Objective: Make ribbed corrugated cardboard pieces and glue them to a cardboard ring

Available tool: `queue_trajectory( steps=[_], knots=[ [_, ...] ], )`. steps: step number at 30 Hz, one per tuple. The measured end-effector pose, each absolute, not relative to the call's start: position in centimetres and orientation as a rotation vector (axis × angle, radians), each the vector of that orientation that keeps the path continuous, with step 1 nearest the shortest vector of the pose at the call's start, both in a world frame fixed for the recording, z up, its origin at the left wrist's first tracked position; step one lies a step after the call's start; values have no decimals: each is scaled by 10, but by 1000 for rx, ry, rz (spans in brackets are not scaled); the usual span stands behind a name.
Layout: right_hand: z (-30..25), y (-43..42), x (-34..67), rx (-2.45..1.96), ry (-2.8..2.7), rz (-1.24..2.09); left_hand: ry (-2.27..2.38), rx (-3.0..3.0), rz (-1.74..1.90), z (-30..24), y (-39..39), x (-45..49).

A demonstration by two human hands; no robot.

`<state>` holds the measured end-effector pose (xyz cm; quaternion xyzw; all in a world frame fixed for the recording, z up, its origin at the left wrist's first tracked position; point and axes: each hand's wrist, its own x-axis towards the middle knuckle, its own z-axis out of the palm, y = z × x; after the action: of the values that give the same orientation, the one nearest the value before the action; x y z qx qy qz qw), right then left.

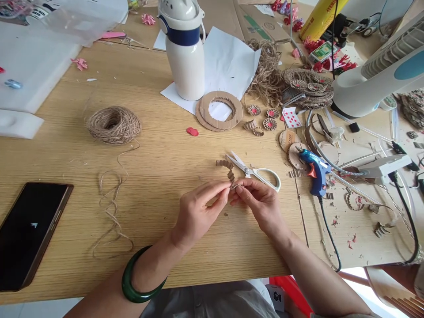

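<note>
Cardboard strip (231, 175) was held inward from the desk's (159, 185) front edge.
Brown, narrow and ridged, it curved beside the scissors (248, 171); left hand (198, 210) and right hand (263, 203) both pinched its near end between thumb and fingers.

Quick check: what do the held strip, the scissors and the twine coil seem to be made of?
Strip: matte corrugated cardboard, going by its brown colour and regular ridges.
Scissors: blades likely polished steel, being silvery and smooth; the white handle looks like smooth plastic, though coated metal is possible.
Twine coil: rough, matte plant fibre, perhaps jute, judging by its tan, coarse strands.
</note>
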<state>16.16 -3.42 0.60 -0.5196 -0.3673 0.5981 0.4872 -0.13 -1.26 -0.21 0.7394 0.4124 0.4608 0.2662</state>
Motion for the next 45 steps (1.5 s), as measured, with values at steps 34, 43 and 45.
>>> queue_trajectory(
  steps=[34,43,45],
  knots=[
    [-1,-41,159,-1288,-1090,1373,1157,2340,1130,-2,-12,-4],
    [7,-34,161,-1282,-927,1463,1119,1919,1189,3,-12,-2],
    [8,-33,162,-1299,-910,1448,1097,1893,1190,4,-12,-2]
  ],
)
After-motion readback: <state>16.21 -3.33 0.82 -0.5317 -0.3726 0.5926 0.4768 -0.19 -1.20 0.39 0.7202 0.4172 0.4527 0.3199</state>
